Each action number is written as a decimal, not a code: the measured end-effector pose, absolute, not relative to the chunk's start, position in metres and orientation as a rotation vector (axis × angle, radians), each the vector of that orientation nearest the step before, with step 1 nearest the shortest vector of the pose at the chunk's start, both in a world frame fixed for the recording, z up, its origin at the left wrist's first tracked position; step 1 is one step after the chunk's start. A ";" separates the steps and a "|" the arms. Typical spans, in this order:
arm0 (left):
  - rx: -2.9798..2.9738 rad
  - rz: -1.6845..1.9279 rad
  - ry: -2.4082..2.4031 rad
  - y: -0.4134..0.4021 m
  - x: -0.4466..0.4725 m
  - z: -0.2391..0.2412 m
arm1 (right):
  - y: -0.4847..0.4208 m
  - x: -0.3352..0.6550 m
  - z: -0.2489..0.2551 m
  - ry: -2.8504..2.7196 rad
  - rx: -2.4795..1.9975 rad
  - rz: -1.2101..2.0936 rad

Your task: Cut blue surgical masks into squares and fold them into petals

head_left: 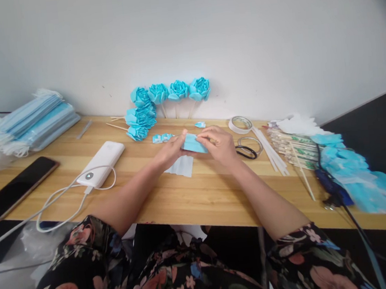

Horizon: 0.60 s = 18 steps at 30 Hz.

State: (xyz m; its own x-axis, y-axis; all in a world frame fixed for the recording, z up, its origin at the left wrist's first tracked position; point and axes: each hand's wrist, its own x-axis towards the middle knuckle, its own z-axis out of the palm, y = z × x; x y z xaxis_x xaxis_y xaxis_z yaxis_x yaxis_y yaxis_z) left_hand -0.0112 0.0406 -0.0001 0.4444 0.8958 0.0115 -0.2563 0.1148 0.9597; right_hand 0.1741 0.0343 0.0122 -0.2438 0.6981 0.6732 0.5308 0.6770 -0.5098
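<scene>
Between my two hands, just above the table, I hold a small light-blue piece of mask fabric [193, 144]. My left hand [173, 151] grips its left edge, thumb on top. At its right side, the fingertips of my right hand [217, 143] pinch the upper edge. Below it a pale white-blue sheet [182, 167] lies flat on the wood. Behind my left hand are several small folded blue pieces [162, 138], and one more folded blue piece [200, 125] lies behind my right hand. Several blue fabric roses [177, 90] on sticks rest toward the wall.
On the left are stacked face masks [35, 122], a phone [18, 186] and a white power bank [101, 164] with its cable. To the right lie a tape roll [240, 125], scissors [246, 152], white strips [269, 149], packed sticks [291, 145], a hot glue gun [332, 187] and blue fabric pieces [358, 173].
</scene>
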 end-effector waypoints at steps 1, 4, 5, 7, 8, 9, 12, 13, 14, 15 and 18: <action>1.127 0.960 0.689 0.041 -0.011 0.000 | 0.034 0.175 0.012 -1.917 -0.962 0.203; 1.116 0.961 0.683 0.042 -0.012 0.001 | 0.035 0.176 0.012 -1.915 -0.963 0.163; 1.130 0.962 0.694 0.042 -0.012 0.001 | 0.035 0.176 0.012 -1.914 -0.962 0.155; 1.156 0.965 0.725 0.042 -0.012 0.001 | 0.035 0.175 0.012 -1.915 -0.963 0.153; 1.161 0.965 0.740 0.042 -0.013 0.001 | 0.035 0.175 0.012 -1.917 -0.963 0.157; 1.162 0.966 0.755 0.043 -0.013 0.000 | 0.035 0.175 0.012 -1.916 -0.961 0.162; 1.173 0.977 0.796 0.044 -0.014 -0.003 | 0.035 0.174 0.011 -1.886 -0.974 0.216; 1.179 0.982 0.807 0.045 -0.014 -0.004 | 0.036 0.175 0.010 -1.856 -0.993 0.261; 1.181 0.987 0.812 0.046 -0.014 -0.004 | 0.037 0.175 0.008 -1.817 -1.014 0.325; 1.177 0.992 0.808 0.046 -0.014 -0.004 | 0.038 0.176 0.007 -1.772 -1.033 0.406; 1.137 1.020 0.771 0.046 -0.014 -0.002 | 0.043 0.178 0.004 -1.649 -1.077 0.680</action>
State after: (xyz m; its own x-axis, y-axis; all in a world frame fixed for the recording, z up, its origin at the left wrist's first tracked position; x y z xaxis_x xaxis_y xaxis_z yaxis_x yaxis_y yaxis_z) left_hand -0.0140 0.0460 -0.0024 0.3638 0.9315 0.0056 -0.2488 0.0914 0.9642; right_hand 0.1784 0.0431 0.0039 -0.0925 0.8941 0.4382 0.3257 0.4430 -0.8352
